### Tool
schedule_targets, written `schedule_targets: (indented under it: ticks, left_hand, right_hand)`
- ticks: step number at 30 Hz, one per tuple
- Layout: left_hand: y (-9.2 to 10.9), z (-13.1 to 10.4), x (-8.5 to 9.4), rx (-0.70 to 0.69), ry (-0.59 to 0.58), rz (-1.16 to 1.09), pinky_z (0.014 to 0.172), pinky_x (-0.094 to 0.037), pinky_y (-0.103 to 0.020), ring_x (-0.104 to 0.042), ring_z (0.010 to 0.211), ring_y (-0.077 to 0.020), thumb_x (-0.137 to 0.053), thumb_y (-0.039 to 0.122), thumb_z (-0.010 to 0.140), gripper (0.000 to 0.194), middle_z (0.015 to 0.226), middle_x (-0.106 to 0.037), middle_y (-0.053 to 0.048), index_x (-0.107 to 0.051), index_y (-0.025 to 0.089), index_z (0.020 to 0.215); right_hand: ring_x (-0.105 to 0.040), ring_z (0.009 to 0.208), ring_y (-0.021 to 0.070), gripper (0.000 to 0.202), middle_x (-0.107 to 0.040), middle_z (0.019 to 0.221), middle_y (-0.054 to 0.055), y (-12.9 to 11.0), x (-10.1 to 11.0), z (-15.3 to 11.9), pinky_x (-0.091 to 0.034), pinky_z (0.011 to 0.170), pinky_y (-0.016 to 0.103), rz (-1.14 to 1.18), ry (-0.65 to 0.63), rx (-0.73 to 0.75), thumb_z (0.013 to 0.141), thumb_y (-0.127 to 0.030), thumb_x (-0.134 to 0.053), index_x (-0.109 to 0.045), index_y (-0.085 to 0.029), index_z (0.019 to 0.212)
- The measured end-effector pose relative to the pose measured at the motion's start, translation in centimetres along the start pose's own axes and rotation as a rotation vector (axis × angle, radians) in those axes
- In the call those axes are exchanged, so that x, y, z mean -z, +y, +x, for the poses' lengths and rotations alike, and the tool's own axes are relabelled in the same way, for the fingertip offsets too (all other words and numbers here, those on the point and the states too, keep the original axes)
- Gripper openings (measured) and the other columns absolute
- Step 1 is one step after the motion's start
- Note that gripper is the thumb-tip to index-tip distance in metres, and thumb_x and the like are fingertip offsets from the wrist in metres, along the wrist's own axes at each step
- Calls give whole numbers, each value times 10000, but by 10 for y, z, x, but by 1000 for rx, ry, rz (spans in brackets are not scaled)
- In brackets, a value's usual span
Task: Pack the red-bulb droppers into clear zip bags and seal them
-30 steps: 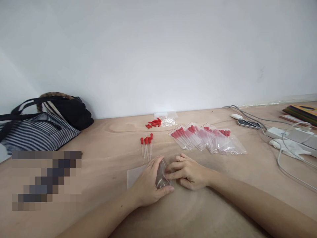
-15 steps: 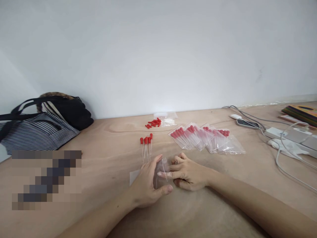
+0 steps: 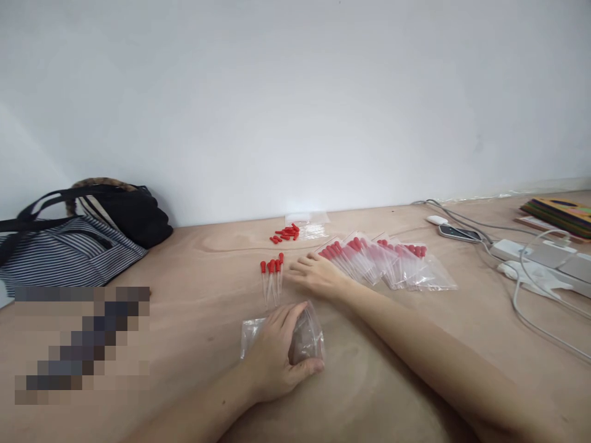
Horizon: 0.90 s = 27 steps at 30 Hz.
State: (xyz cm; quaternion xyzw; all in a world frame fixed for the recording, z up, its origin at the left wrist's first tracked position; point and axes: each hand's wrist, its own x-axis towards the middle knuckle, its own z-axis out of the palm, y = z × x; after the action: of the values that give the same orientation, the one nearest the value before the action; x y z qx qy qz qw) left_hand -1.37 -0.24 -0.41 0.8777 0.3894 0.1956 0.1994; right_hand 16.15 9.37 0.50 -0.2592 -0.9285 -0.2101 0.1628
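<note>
My left hand (image 3: 277,351) rests on a clear plastic bag (image 3: 310,335), its thumb and fingers curved round the bag, whose mouth bulges open to the right. Farther forward, my right hand (image 3: 314,275) reaches over the table with its fingers spread and nothing in them. Just left of its fingertips lie several clear droppers with red bulbs (image 3: 272,267). To its right, a fanned row of clear bags (image 3: 369,261) holds more red-bulbed droppers.
Loose red bulbs (image 3: 287,232) lie near the wall beside flat clear packaging (image 3: 314,225). A striped bag (image 3: 69,249) sits at left, near a pixelated patch. At right are a phone (image 3: 459,233), cables, a power strip (image 3: 508,249) and stacked books (image 3: 558,215).
My right hand has left the clear bag and moved forward and left, close to the loose droppers. My left hand stays on the bag, which now stands wider open.
</note>
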Motion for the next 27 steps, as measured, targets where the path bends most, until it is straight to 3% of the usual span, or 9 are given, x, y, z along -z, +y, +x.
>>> schedule_targets:
  ticks: [3,5,10,19,27]
  left_hand:
    - [1,-1,3,1,-17,6,944,-338,-502,-416,1134,-325,-645,438,679,729,1250,-446,-125,-306,211,1283]
    - [1,-2,6,-2,-27,14,948,-338,-493,-415,1136,-324,-653,443,673,732,1250,-447,-130,-317,198,1276]
    - [1,-4,11,20,-65,36,957,-335,-486,-403,1152,-316,-666,448,670,758,1273,-429,-126,-301,191,1282]
    - [0,-4,13,39,-87,57,969,-325,-469,-382,1175,-308,-656,477,672,763,1298,-408,-118,-293,202,1285]
    - [-21,3,21,59,-82,47,920,-371,-444,-449,1112,-293,-608,505,700,693,1241,-460,-102,-297,220,1250]
  right_hand:
    - [-456,955,176,389,-522,1146,53,-4,-16,32,-334,757,324,-105,6,100,889,-123,-338,-423,-307,1221]
    - [-449,982,172,364,-486,1209,35,-7,-25,46,-326,789,328,-113,-12,127,897,-143,-343,-448,-346,1180]
    - [-431,1028,179,197,-484,1228,23,-3,-32,57,-324,826,335,-80,-87,134,899,-213,-382,-561,-243,977]
    - [-483,906,200,123,-615,911,51,6,-18,34,-333,783,353,-103,-183,88,864,-169,-440,-563,-175,865]
    - [-501,865,203,145,-611,921,62,17,-2,-12,-330,710,337,-133,-201,27,879,-166,-408,-552,-168,893]
